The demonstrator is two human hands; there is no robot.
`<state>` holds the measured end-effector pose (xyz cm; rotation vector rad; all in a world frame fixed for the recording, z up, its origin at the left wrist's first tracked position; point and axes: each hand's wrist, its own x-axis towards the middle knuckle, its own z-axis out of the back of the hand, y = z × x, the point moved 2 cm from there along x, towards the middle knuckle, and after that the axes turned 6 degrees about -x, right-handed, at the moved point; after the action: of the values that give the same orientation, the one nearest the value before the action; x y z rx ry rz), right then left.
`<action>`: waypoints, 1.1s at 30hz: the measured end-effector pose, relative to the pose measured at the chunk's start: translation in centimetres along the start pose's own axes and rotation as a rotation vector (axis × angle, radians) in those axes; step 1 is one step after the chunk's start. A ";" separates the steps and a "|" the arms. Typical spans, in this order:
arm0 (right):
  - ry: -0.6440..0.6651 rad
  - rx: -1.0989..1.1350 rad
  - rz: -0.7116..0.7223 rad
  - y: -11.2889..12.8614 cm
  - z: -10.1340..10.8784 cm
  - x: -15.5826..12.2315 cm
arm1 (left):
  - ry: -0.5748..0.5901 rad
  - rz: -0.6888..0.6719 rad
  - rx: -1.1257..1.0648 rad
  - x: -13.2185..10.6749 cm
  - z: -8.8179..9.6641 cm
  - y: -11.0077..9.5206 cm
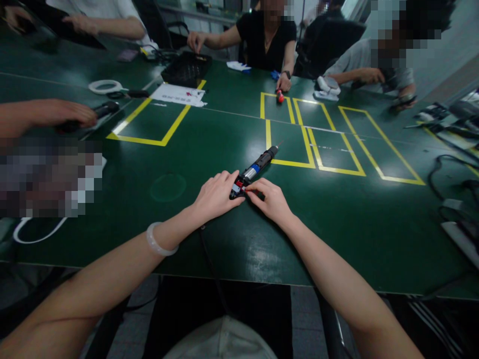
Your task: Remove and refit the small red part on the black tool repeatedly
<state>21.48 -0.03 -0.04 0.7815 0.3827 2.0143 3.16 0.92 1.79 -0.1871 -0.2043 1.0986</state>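
A black pen-shaped electric screwdriver (258,165) with a blue and silver band lies on the green table (209,234), its tip pointing to the far right. My left hand (217,196) rests on its near end with the fingers curled over it. My right hand (271,200) pinches the same end from the right, where a small red part shows. A pale bangle (160,243) sits on my left wrist.
Yellow tape rectangles (318,144) mark the table ahead. Other people sit around it: a hand (56,113) on a dark tool at left, a person (267,40) opposite with a red-tipped tool (279,95). A black tray (186,67), a paper sheet (179,93) and cables (454,184) at right.
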 end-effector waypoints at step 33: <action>0.002 0.063 -0.013 -0.2 0.1 -0.2 | 0.036 0.024 -0.044 1.4 0.9 -0.3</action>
<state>21.74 -0.05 -0.20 0.8143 0.4536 1.9986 3.78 2.08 2.84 -0.2495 -0.1944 1.1139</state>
